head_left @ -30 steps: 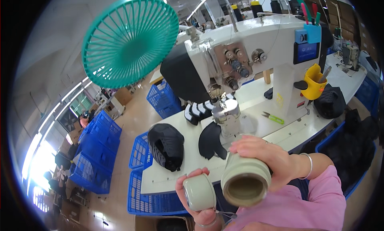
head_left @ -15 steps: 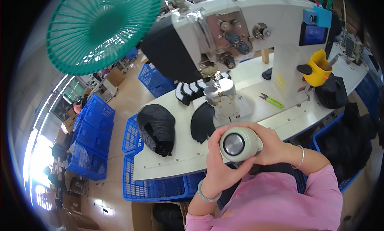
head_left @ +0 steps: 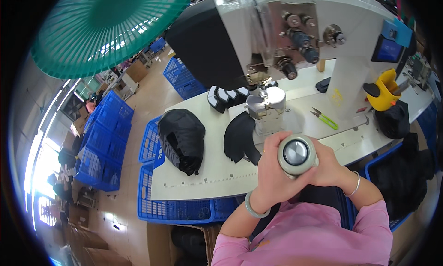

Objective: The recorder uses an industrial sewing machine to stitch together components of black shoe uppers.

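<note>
The left hand and right hand clasp a smooth, silver-topped, pale-green cylindrical flask, a curved, matte-black flat piece lying ahead-left of them.

A bare lane runs up the surface at left of centre, between the black bundle and the dark fabric piece; a hand could pass there. Right of the metal post, the room beneath the machine's white arm is open apart from green snips. Just below the post in the frame, the flask and the fingers around it block the approach.
</note>
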The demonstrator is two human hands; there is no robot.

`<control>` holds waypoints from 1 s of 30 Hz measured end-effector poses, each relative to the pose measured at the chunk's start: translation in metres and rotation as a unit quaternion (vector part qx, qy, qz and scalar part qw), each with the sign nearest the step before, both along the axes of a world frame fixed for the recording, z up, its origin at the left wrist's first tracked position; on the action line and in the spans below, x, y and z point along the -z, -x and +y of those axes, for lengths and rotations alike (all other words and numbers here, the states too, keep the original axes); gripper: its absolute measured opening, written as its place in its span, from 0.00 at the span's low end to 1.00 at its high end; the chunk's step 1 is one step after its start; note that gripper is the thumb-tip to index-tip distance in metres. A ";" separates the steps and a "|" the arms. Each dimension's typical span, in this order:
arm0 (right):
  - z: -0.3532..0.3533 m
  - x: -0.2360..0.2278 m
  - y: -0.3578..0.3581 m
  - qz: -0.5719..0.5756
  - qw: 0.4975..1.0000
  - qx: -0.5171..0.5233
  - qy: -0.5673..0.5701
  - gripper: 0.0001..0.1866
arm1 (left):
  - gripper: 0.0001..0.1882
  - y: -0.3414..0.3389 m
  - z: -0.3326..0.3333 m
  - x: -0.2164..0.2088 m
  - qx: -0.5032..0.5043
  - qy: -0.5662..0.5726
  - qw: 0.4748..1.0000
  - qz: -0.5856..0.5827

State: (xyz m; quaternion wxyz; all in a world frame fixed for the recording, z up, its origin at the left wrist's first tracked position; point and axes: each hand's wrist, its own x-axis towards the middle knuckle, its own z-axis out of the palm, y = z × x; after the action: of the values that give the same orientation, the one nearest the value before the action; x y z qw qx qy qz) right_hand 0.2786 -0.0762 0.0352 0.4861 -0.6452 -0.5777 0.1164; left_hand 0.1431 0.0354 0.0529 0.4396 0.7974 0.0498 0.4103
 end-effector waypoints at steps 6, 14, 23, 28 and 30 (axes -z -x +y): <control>0.010 0.003 -0.014 -0.007 0.999 -0.012 -0.038 0.45 | 0.47 -0.007 0.014 0.010 0.055 0.040 0.997 0.023; 0.021 0.011 -0.028 0.015 1.000 -0.007 -0.021 0.45 | 0.46 -0.023 0.027 0.007 0.053 0.041 0.995 0.070; 0.050 0.019 -0.084 0.150 0.985 0.082 -0.033 0.45 | 0.48 0.003 0.042 0.056 0.025 0.044 0.997 0.052; 0.109 0.011 -0.168 0.073 0.970 0.217 -0.082 0.41 | 0.27 0.025 0.033 0.093 -0.053 -0.099 0.982 0.149; 0.136 0.038 -0.240 -0.035 0.955 0.294 -0.019 0.38 | 0.25 0.024 0.030 0.109 -0.045 -0.108 0.981 0.157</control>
State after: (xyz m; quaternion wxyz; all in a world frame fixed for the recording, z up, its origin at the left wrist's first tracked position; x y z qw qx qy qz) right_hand 0.5190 0.0597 -0.0025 0.4902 -0.7809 -0.3816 -0.0653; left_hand 0.1193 0.0650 -0.0565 0.3184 0.8916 0.1097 0.3027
